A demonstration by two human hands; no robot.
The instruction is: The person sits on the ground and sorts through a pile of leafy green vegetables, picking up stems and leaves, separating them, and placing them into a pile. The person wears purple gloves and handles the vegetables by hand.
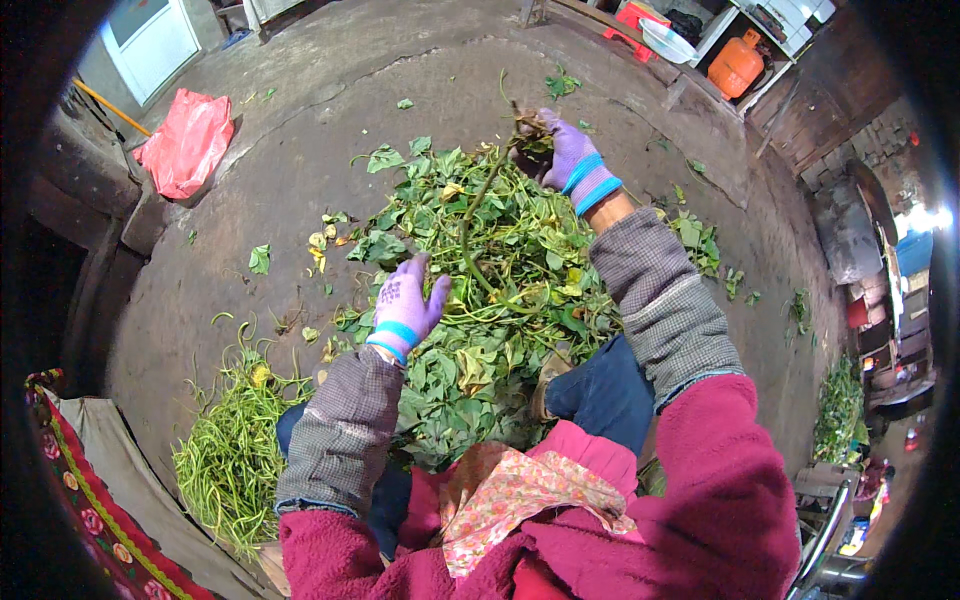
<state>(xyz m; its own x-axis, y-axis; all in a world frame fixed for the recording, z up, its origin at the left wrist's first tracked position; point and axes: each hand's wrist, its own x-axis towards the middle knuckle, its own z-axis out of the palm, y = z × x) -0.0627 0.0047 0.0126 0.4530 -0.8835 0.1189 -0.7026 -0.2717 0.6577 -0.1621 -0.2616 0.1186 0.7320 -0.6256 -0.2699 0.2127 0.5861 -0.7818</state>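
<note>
My right hand (564, 152), in a purple knit glove with a blue-striped cuff, grips a plant stem (474, 225) by its brown, withered end. The stem hangs down from it and curves over a heap of green leaves and vines (517, 247). Over the left side of that heap, my left hand (409, 300) wears a matching glove; its thumb stands apart from the fingers, and I see nothing in it. A separate pile of thin green stalks (232, 450) lies on the floor, lower left, beside my left forearm.
Loose leaves (259, 259) are scattered on the concrete floor (300, 142). A pink plastic bag (187, 142) lies at the upper left. An orange gas cylinder (736, 66) and a white basin (667, 40) stand upper right. Floral-trimmed cloth (94, 517) borders the lower left.
</note>
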